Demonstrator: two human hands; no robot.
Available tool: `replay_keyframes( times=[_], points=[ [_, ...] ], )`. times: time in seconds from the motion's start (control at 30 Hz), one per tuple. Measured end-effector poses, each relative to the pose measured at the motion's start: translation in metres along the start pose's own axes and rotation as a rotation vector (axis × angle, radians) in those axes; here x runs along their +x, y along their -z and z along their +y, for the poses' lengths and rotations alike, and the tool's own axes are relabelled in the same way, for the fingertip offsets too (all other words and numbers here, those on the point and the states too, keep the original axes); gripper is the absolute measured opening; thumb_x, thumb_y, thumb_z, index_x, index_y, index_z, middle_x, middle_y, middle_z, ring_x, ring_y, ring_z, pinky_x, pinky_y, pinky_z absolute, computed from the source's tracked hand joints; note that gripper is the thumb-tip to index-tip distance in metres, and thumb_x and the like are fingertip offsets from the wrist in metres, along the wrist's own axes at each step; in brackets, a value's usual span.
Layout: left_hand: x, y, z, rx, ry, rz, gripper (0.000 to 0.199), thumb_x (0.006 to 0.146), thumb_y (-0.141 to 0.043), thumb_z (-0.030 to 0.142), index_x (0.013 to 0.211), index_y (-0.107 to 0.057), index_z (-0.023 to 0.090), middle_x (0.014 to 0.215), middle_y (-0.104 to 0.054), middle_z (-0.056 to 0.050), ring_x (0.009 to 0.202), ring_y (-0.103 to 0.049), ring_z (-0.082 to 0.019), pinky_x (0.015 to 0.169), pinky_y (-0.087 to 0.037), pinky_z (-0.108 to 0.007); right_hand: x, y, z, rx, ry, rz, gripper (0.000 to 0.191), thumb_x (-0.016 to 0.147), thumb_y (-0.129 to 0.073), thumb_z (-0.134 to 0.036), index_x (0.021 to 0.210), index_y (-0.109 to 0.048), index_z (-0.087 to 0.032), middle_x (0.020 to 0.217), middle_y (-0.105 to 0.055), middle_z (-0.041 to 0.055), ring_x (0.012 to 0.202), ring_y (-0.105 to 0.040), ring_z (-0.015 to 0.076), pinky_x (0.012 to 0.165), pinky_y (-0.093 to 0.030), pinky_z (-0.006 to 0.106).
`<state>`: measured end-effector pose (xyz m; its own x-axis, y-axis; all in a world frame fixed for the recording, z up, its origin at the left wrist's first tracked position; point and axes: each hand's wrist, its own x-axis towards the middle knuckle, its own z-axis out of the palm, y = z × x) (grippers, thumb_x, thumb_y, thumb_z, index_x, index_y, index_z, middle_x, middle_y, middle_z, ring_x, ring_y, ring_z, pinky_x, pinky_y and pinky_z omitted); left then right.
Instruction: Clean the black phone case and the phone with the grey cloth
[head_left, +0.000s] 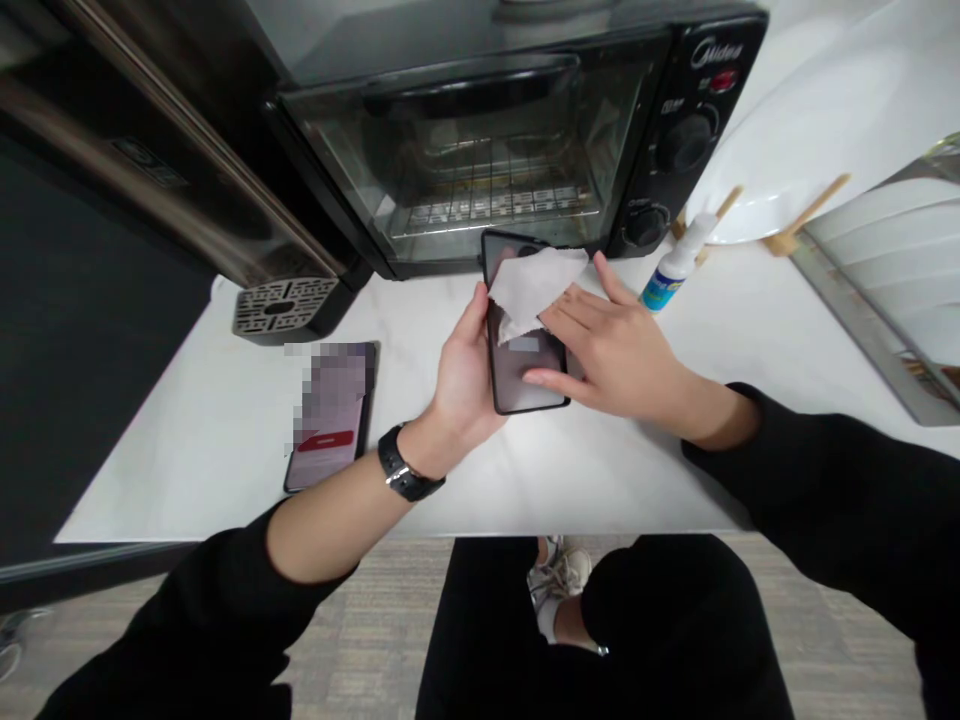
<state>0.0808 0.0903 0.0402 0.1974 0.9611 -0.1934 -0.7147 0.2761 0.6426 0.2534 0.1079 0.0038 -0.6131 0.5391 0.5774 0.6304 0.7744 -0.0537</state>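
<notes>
My left hand (466,385) is wrapped round the left edge and back of a dark-framed smartphone (532,385), its screen tilted up toward me. Across the upper part of that screen lies a white wipe (534,285). The fingers of my right hand (619,350) press the lower right corner of the wipe against the glass, while the thumb reaches over the lower screen. A second smartphone (334,415) lies face up on the counter to the left, partly blurred out. Right of my right hand stands a small white spray bottle (671,265) with a blue label.
A black toaster oven (480,150) stands at the back of the white counter (570,490). At the left is a tall dark appliance with a drip tray (281,308). White plates (757,215) sit in wooden holders at the right, beside a metal-edged rack (862,320).
</notes>
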Motion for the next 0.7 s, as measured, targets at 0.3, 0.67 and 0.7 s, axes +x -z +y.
replay_keyframes(
  times=[0.3, 0.67, 0.7],
  points=[
    [-0.005, 0.000, 0.003, 0.023, 0.000, -0.004, 0.051, 0.114, -0.032, 0.045, 0.157, -0.053, 0.029, 0.141, -0.074, -0.003, 0.144, -0.062, -0.022, 0.128, -0.044, -0.042, -0.001, 0.000, -0.014, 0.140, 0.226, -0.109, 0.067, 0.103, -0.044, -0.071, 0.132, -0.065, -0.015, 0.132, -0.071, 0.0147, 0.131, -0.065, 0.0298, 0.134, -0.026, 0.067],
    [-0.005, 0.001, -0.001, -0.033, 0.041, -0.029, 0.051, 0.113, -0.034, 0.046, 0.156, -0.057, 0.031, 0.137, -0.076, -0.002, 0.138, -0.067, -0.024, 0.118, -0.054, -0.040, 0.002, 0.010, -0.012, 0.240, 0.333, 0.002, 0.054, 0.101, -0.052, -0.070, 0.103, -0.071, -0.019, 0.100, -0.076, 0.0043, 0.105, -0.073, 0.0212, 0.137, -0.032, 0.055],
    [-0.005, 0.001, 0.000, -0.037, 0.020, -0.041, 0.052, 0.113, -0.032, 0.048, 0.157, -0.054, 0.034, 0.137, -0.077, -0.001, 0.136, -0.068, -0.024, 0.118, -0.055, -0.042, 0.001, 0.011, -0.012, 0.245, 0.364, 0.030, 0.048, 0.102, -0.053, -0.064, 0.095, -0.070, -0.020, 0.094, -0.076, 0.0015, 0.097, -0.074, 0.0181, 0.137, -0.033, 0.050]
  ],
)
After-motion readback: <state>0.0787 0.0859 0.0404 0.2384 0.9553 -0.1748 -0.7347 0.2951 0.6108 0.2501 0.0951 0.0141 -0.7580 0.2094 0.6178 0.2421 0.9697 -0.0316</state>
